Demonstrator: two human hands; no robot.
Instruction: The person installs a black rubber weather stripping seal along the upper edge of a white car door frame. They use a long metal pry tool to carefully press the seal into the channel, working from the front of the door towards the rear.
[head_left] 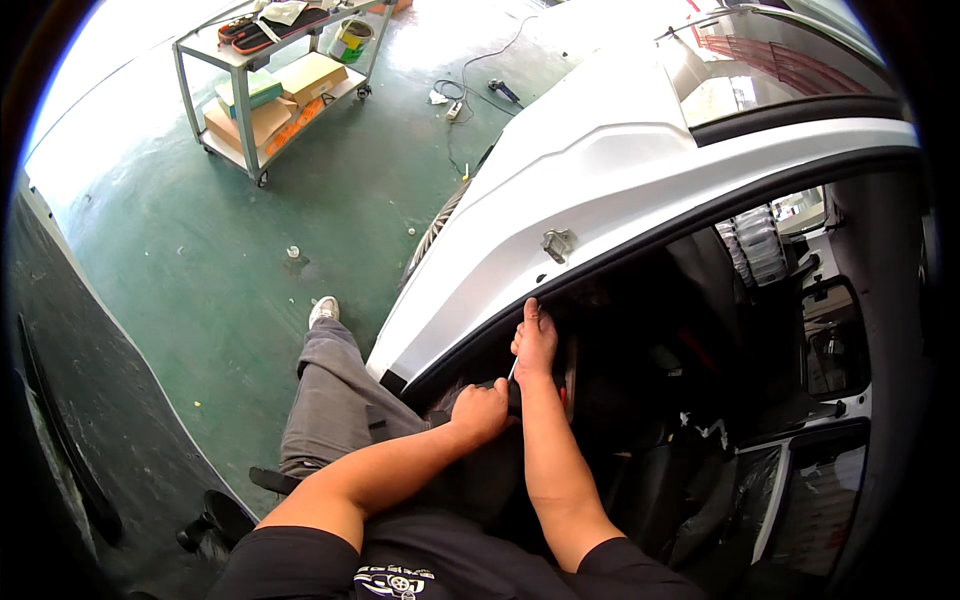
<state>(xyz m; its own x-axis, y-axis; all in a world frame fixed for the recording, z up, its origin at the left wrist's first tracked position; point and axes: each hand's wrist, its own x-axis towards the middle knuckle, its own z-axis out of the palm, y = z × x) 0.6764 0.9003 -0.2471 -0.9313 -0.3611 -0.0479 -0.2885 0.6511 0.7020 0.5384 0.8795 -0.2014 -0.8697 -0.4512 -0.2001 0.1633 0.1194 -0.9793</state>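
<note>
In the doorway of a white car body (560, 190), both my hands work close together beside the black rubber door seal (480, 335). My left hand (480, 412) is closed in a fist, its thumb toward the right wrist. My right hand (537, 345) is closed too, just beyond it, with the thumb pointing up against the seal. A thin pale rod-like piece (514, 369) shows between the two hands. Most of it is covered by the fingers, so its kind cannot be made out. Above the right hand, a metal door striker (557, 246) is fixed to the white pillar.
The dark car interior lies to the right, with plastic-wrapped parts (755, 245) farther in. At far left stands a grey wheeled cart (240, 70) carrying boxes. A power tool (503, 91) and its cable lie on the green floor (200, 270). The open door (100, 400) is at left.
</note>
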